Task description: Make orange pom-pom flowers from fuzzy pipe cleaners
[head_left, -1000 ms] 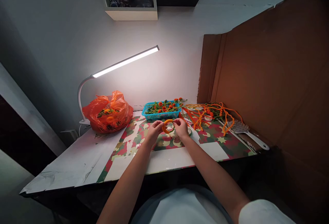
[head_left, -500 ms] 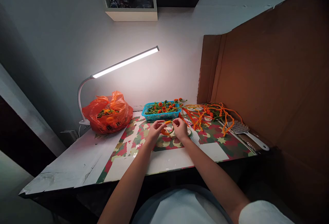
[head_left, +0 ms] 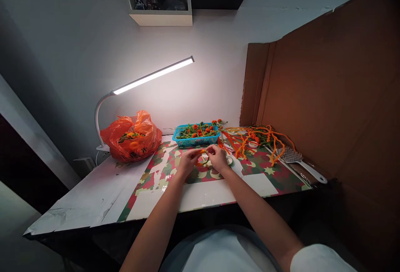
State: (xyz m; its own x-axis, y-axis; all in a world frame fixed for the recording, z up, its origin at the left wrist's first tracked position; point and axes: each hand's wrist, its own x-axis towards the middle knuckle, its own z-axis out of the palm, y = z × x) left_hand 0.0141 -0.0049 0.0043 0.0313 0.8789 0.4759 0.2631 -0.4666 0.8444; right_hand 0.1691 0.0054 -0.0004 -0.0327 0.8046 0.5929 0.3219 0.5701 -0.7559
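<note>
Over the middle of the table, my left hand (head_left: 187, 161) pinches an orange fuzzy pipe cleaner (head_left: 199, 164) that is bent into a curve. From the other side my right hand (head_left: 218, 158) closes its fingertips on the same piece, close to the left fingertips. A green stretch of it shows below the hands; the fingers hide the rest. Just right of my right hand lies a roll of green tape (head_left: 230, 161). Behind both hands stands a blue basket (head_left: 196, 141) of orange pompom-like flowers on green stems (head_left: 194, 131).
Loose orange pipe cleaners (head_left: 242, 149) spread to the right, near a hairbrush (head_left: 290, 155). At the left stand a red plastic bag (head_left: 140, 151) with orange flowers and a lit lamp (head_left: 153, 75). A cardboard sheet (head_left: 325, 84) borders the right side; shelves (head_left: 165, 18) hang above.
My left hand has turned and its fingers have closed further over the pipe cleaner, covering more of the orange loop. The right fingertips have shifted slightly left, nearer the left hand.
</note>
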